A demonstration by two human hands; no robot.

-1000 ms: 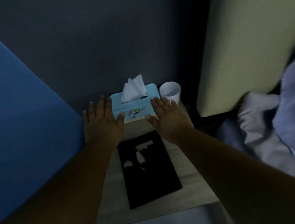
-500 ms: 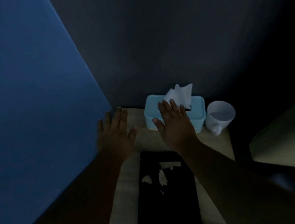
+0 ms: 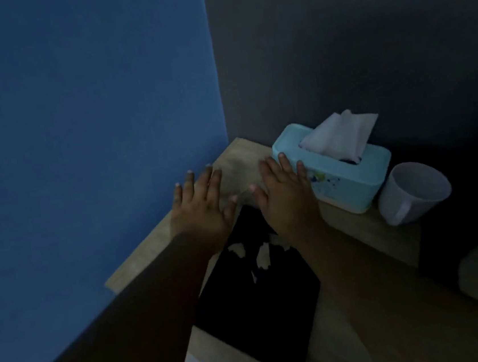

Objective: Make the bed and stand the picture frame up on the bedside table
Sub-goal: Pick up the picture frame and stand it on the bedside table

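A dim view looks down from head height into a room corner, where a blue wall (image 3: 78, 139) at 9 o'clock meets a dark grey wall (image 3: 334, 36) at 1 o'clock. A pale wooden bedside worktop (image 3: 238, 163) fills the corner. A black picture frame (image 3: 255, 313) lies flat on it towards 6 o'clock, with pale torn patches on its upper face.

Two bare forearms reach in from the bottom edge. The left hand (image 3: 202, 211) and the right hand (image 3: 288, 202) are side by side, palms down, just past the frame's far edge at its 12 o'clock. Each grip is fully open, with fingers straight and spread, and holds nothing. Whether the palms touch the frame cannot be told.

At the right hand's 3 o'clock sits a light blue tissue box (image 3: 348, 186) with a white tissue (image 3: 343, 136) sticking up. The right fingertips reach its near corner. A white cup (image 3: 411, 191) stands just beside the box at its 4 o'clock.
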